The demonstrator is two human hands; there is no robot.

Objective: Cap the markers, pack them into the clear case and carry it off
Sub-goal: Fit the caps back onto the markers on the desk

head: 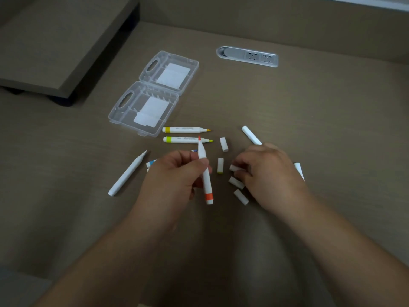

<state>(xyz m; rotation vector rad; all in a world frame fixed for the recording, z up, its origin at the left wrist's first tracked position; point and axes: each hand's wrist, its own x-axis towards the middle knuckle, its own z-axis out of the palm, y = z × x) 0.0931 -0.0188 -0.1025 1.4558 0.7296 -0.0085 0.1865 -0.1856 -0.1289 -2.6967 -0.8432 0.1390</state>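
Observation:
My left hand [177, 173] grips an uncapped orange marker [205, 173], tip pointing away from me. My right hand [267, 173] pinches a white cap [235, 168] at its fingertips, just above the table. Loose white caps lie around it: one [224, 144], one [220, 165], two more [236, 182] [241, 196]. Two uncapped yellow markers [186, 129] [187, 140] lie near the open clear case [152, 94]. A white marker [127, 173] lies to the left. A blue marker [151, 162] is partly hidden behind my left hand.
A raised wooden shelf [55, 41] stands at the back left. A silver socket panel [247, 56] is set into the table behind the case. Two more white markers [251, 135] [298, 170] lie beside my right hand.

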